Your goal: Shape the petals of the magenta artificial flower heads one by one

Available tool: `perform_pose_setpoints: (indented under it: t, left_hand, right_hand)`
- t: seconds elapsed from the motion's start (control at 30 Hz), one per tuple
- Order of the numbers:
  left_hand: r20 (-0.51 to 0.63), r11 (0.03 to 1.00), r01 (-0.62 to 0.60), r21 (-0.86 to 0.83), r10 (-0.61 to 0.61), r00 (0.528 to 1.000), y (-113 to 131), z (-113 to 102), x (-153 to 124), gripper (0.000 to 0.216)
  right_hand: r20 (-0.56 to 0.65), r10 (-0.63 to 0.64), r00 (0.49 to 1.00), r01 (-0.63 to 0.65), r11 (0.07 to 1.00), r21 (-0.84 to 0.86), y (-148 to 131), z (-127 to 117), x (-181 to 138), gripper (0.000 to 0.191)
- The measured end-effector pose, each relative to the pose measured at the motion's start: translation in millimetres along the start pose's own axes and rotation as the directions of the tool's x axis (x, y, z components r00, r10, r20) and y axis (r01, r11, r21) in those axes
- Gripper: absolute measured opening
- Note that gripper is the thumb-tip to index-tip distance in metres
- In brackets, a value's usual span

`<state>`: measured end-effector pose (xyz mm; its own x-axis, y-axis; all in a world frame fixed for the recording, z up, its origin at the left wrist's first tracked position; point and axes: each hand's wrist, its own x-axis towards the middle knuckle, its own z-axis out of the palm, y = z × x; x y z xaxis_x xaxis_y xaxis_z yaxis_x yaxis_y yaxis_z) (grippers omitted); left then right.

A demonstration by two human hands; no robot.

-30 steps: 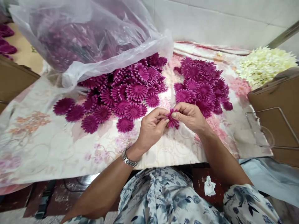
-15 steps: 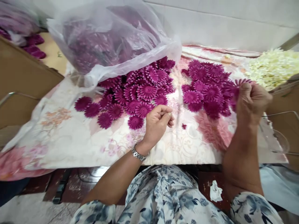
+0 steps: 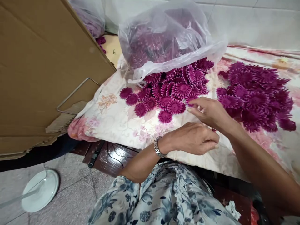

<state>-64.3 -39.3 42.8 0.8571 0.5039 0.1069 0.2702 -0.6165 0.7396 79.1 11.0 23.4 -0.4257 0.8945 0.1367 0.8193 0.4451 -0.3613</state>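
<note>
My right hand (image 3: pixel 208 109) reaches across to the edge of a pile of purple artificial flower heads (image 3: pixel 181 90). Its thumb and forefinger are apart, the forefinger at the rim of one flower head; I cannot tell if they touch. Just below it, closer to my body, my left hand (image 3: pixel 198 137) hangs over the cloth with a metal watch (image 3: pixel 158 147) at its wrist. The left fingers are curled closed, and whatever they may hold is hidden. A second pile of purple flower heads (image 3: pixel 255 97) lies on the right.
A clear plastic bag (image 3: pixel 168 37) of purple flower heads lies behind the left pile. Floral cloth (image 3: pixel 117 125) covers the table. A tall cardboard box (image 3: pixel 47 62) with a wire handle (image 3: pixel 73 93) stands at the left. A round white base (image 3: pixel 41 190) is on the floor.
My right hand has come from beyond the right pile, where it was closed, to the left pile and opened. My left hand has turned palm down, nearer my body. The view has swung left.
</note>
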Motion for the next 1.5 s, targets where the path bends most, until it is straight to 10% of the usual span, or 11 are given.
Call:
perform_pose_setpoints:
  t: [0.27,0.53,0.73,0.87,1.0,1.13,1.3,1.5]
  left_hand:
    - [-0.197,0.757,0.441,0.482,-0.397,0.896,-23,-11,-60,0.024]
    - [-0.316,0.682,0.479,0.553,-0.360,0.878,-38,-5,-63,0.024]
    - [-0.566,0.934,0.352,-0.061,-0.323,0.759,-23,5,-38,0.028]
    - [-0.440,0.825,0.172,-0.538,-0.449,0.778,-14,18,-9,0.012]
    - [-0.316,0.670,0.170,-0.722,-0.538,0.781,-9,31,11,0.009]
    - [-0.313,0.611,0.192,-0.768,-0.619,0.721,-9,33,23,0.008]
    - [-0.129,0.401,0.258,-0.879,-0.721,0.681,-6,27,35,0.014]
    - [0.027,0.319,0.305,-0.897,-0.650,0.759,13,36,64,0.013]
  right_hand:
    - [-0.073,-0.018,0.997,0.008,0.991,-0.134,-28,41,25,0.018]
    - [-0.209,0.015,0.978,0.025,0.982,0.190,-17,26,-4,0.004]
    - [-0.026,0.312,0.950,-0.168,0.580,0.797,-18,0,-39,0.016]
    - [0.035,0.341,0.939,-0.201,0.465,0.862,-20,-3,-64,0.017]
    - [-0.030,0.287,0.957,-0.185,0.688,0.701,-17,-6,-91,0.015]
    - [-0.377,0.148,0.914,-0.107,0.986,0.129,4,-29,-136,0.014]
    - [-0.686,0.155,0.711,-0.546,0.737,-0.399,51,-71,-219,0.034]
    - [-0.395,0.432,0.811,-0.580,0.685,-0.441,98,-86,-270,0.031]
